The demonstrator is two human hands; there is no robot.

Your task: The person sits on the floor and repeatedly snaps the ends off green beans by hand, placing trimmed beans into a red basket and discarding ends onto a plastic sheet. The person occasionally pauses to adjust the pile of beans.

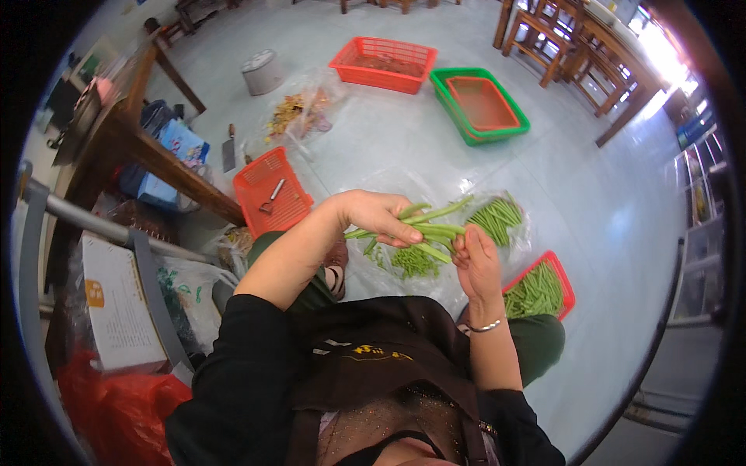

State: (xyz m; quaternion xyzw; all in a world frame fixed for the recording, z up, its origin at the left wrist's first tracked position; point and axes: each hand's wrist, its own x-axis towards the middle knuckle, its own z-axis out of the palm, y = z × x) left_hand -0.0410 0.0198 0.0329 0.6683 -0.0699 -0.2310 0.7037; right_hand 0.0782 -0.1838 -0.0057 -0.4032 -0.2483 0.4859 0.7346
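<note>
A small bunch of green beans [434,230] is gripped in my left hand [379,215], with their ends sticking out on both sides. My right hand [479,256], a silver bangle on its wrist, pinches the tip of a bean at the right end of that bunch. Below the hands, a heap of short green bean pieces [415,262] lies on a clear plastic sheet [373,279]. Whole green beans [497,220] rest in a pile on plastic just beyond my right hand. More beans [535,294] fill a red basket [567,285] beside my right knee.
On the floor at left are a red basket [256,175] with a peeler [272,195] inside and a cleaver [228,152]. Farther off stand a red crate [382,81], a green basket [495,135] and a grey stool [262,73]. A wooden table leg [180,172] slants close by my left side.
</note>
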